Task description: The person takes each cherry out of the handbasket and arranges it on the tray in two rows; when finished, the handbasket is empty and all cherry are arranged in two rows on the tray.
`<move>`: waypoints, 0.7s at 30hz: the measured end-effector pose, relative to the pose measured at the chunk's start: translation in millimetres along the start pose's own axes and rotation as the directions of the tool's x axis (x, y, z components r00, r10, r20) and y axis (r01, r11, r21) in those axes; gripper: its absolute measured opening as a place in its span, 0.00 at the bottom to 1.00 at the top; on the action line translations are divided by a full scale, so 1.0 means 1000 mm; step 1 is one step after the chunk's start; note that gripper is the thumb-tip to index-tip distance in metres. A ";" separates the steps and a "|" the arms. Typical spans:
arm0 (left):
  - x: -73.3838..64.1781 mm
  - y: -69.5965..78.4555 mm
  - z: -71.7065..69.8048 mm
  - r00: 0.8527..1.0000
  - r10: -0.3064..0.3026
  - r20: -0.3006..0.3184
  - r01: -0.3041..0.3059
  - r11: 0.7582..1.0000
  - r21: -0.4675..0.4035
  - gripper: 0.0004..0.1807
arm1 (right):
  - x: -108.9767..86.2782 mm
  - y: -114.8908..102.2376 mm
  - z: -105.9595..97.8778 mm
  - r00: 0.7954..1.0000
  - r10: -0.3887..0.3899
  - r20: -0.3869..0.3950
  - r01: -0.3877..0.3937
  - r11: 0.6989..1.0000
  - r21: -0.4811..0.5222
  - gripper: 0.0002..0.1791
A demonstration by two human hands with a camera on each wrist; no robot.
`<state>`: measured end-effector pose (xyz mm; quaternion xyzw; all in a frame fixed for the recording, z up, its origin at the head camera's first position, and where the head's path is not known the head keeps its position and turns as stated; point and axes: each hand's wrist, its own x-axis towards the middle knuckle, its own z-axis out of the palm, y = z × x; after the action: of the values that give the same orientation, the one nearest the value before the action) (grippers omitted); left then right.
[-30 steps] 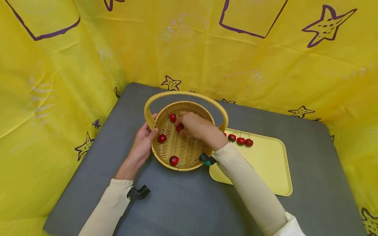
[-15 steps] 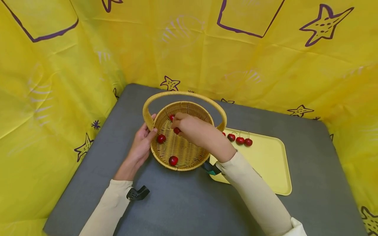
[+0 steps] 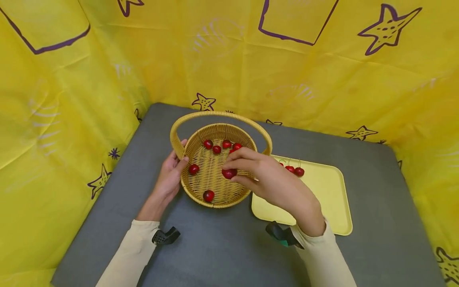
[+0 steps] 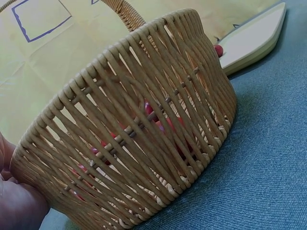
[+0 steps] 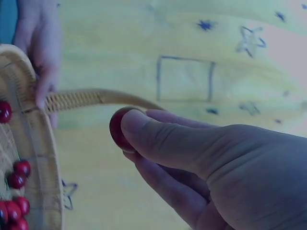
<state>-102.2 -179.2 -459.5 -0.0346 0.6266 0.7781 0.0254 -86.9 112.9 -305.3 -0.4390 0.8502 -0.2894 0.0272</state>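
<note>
A round wicker basket (image 3: 215, 205) with a tall arched handle stands on the grey table. My left hand (image 3: 171, 175) grips its left side at the foot of the handle, thumb over the rim. In the left wrist view, part of that hand (image 4: 19, 201) shows beside the woven wall. My right hand (image 3: 276, 179) pinches a dark red cherry (image 3: 229, 173) between thumb and fingers, over the basket's right half. The right wrist view shows this cherry (image 5: 120, 129) under the thumb. Several other cherries (image 3: 194, 169) lie spread inside the basket; the right hand partly covers those at the back right.
To the right of the basket lies a pale yellow tray (image 3: 322, 195), with a few stemmed cherries (image 3: 299, 172) near its back edge. A yellow cloth (image 3: 229, 59) with purple drawings hangs behind and at both sides of the grey table (image 3: 222, 243).
My right hand has drawn back from the basket's far left part toward the right and nearer, with a cherry pinched. More cherries now show at the back. The left hand keeps its grip.
</note>
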 end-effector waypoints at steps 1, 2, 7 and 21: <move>0.000 0.000 0.000 1.000 0.003 0.000 -0.003 1.000 -0.001 0.34 | -0.007 0.000 -0.003 1.000 0.008 -0.026 -0.008 1.000 0.021 0.17; 0.000 0.000 0.000 1.000 0.007 0.001 -0.007 1.000 0.002 0.34 | -0.015 0.000 -0.005 0.998 0.015 -0.053 -0.013 0.999 0.036 0.17; 0.000 0.000 0.001 1.000 0.001 0.006 -0.001 1.000 0.004 0.34 | -0.052 0.008 -0.018 0.974 0.065 -0.216 -0.046 0.995 0.093 0.20; 0.000 0.000 -0.001 1.000 0.002 0.002 -0.002 1.000 0.013 0.34 | -0.138 0.078 -0.015 0.750 0.370 -0.548 -0.328 0.928 0.177 0.29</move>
<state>-102.2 -179.6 -460.0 -0.0330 0.6315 0.7743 0.0255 -64.0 259.8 -361.6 -0.1641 0.8748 -0.4267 -0.1605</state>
